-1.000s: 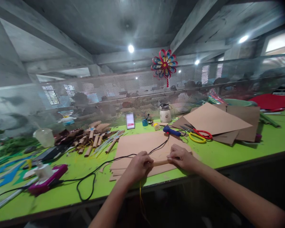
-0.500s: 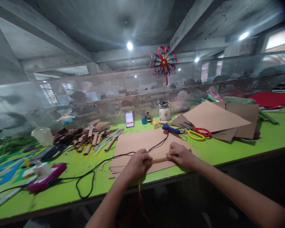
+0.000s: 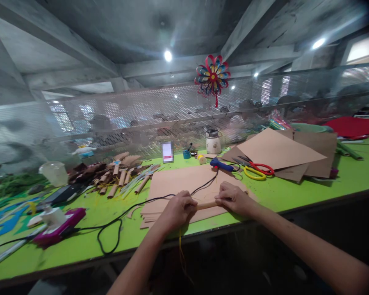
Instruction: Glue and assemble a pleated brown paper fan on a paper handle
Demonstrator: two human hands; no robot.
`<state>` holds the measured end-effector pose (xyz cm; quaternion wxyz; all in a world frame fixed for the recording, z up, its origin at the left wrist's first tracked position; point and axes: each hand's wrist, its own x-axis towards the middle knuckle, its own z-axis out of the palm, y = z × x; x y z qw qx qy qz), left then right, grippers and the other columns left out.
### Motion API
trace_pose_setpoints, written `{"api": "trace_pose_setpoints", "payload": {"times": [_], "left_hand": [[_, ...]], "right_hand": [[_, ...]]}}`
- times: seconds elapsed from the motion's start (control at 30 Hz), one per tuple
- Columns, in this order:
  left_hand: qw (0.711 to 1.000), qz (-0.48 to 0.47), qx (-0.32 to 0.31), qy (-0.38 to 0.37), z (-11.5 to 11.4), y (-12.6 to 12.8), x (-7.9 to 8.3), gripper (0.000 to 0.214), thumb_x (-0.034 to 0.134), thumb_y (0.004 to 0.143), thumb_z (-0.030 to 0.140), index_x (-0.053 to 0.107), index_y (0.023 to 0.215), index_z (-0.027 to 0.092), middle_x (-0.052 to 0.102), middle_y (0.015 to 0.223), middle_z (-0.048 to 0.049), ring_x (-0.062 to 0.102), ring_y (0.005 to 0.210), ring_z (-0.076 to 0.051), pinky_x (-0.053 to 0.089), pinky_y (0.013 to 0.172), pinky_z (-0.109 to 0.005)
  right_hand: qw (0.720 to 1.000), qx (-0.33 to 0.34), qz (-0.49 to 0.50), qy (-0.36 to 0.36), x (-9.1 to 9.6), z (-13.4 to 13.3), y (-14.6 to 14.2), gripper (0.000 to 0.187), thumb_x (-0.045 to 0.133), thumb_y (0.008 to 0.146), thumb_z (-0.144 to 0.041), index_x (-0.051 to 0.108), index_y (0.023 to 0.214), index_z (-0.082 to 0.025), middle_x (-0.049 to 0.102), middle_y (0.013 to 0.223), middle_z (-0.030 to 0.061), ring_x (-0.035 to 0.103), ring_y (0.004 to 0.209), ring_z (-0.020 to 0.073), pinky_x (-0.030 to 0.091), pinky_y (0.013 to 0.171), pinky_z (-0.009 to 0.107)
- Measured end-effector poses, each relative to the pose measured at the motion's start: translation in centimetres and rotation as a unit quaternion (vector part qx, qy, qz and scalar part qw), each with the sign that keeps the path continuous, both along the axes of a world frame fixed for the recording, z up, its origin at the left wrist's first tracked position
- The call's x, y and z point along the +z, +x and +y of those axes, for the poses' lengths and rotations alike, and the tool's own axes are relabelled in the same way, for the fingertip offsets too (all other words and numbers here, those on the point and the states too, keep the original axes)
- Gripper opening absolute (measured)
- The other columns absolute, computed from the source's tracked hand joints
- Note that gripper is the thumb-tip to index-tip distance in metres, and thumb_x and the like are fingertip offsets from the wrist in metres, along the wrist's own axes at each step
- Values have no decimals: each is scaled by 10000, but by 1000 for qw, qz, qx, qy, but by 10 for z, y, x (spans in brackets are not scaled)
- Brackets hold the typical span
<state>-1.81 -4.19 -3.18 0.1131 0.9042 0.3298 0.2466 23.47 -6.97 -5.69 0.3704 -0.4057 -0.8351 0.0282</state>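
Between my two hands lies a narrow roll of brown kraft paper (image 3: 206,205), gripped near both ends. My left hand (image 3: 182,207) is closed on its left end, and my right hand (image 3: 232,198) pinches the right end. Beneath them is a stack of brown paper sheets (image 3: 169,182) at the table's front edge. A blue glue gun (image 3: 222,165) rests on the far edge of the stack, its black cord (image 3: 153,201) running left across the sheets. Yellow thread (image 3: 181,250) hangs over the table edge below my left hand.
Scissors with red and yellow handles (image 3: 254,174) lie right of the glue gun, beside larger brown sheets (image 3: 281,149). Finished paper rolls (image 3: 113,190) are piled left. A purple power strip (image 3: 61,229) sits front left. A phone (image 3: 167,152) and white bottle (image 3: 213,143) stand behind.
Both hands keep their grip on the paper roll in nearly the same place. The view has shifted very slightly; nothing else visibly moved.
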Motion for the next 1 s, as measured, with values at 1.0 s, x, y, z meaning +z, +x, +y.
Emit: {"api": "trace_pose_setpoints", "payload": {"times": [1.0], "left_hand": [[1000,11,2,0,0,0,1,173,544,845,195,713,854,162,592,829,-45,574,781,-144,426,689,-227]], "right_hand": [[1000,1,0,-1,2,-1,-1,212,589,853,-192,674,662,-159,510,705,38,505,708,163,391,607,269]]}}
